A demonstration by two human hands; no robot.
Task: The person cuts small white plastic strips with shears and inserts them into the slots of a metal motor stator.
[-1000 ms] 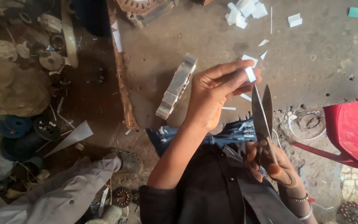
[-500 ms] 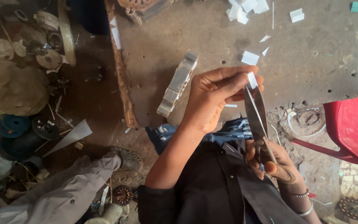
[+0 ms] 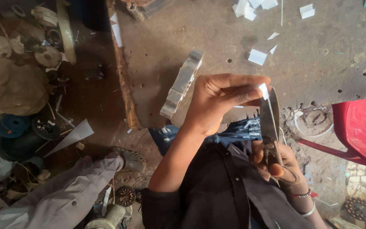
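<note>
My left hand (image 3: 221,101) pinches a small white strip (image 3: 263,91) between thumb and fingertips, held up in front of me. My right hand (image 3: 282,163) grips the handles of dark metal shears (image 3: 269,118), whose blades point up and meet the strip's edge. The blades look nearly closed against the strip. Both hands are above my dark shirt and a blue cloth on my lap. On the concrete floor just left of my left hand lies a notched grey metal bar (image 3: 182,84).
White offcuts (image 3: 257,56) are scattered on the floor ahead. A red plastic chair (image 3: 363,127) stands to the right. A rusty strip (image 3: 123,85) edges the slab. Left are spools and scrap (image 3: 13,125), and another person's grey-trousered leg (image 3: 64,195).
The shears' blades have drawn together along the white strip. My left hand has shifted slightly with the strip; the right hand has squeezed the handles.
</note>
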